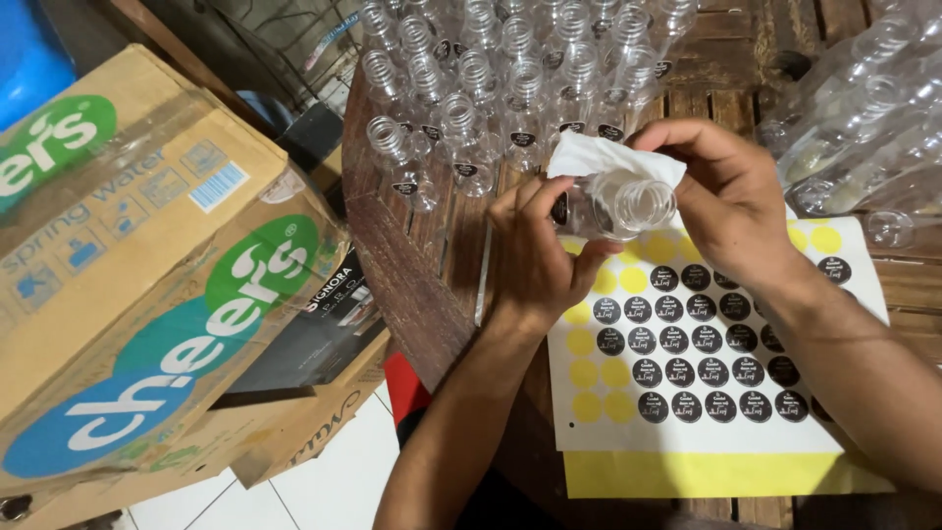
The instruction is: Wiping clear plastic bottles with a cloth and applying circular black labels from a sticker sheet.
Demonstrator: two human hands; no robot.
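Your left hand (545,257) clamped round clear plastic bottle (618,204), held on its side above sticker sheet (687,422), mouth toward you, so wall faces up. Your right hand (731,201) pinched on white tissue (613,162), pressed on bottle near neck. Sheet lies on wooden tabletop (412,265) just under both hands: round black stickers within reach, yellow blanks where peeled. Labelled empty bottles (491,79) stand grouped behind. Cardboard boxes (147,294) stacked beside tabletop.

Sticker sheet (687,432) on table (412,265); bottles (491,88) behind; cardboard box (128,294) left.
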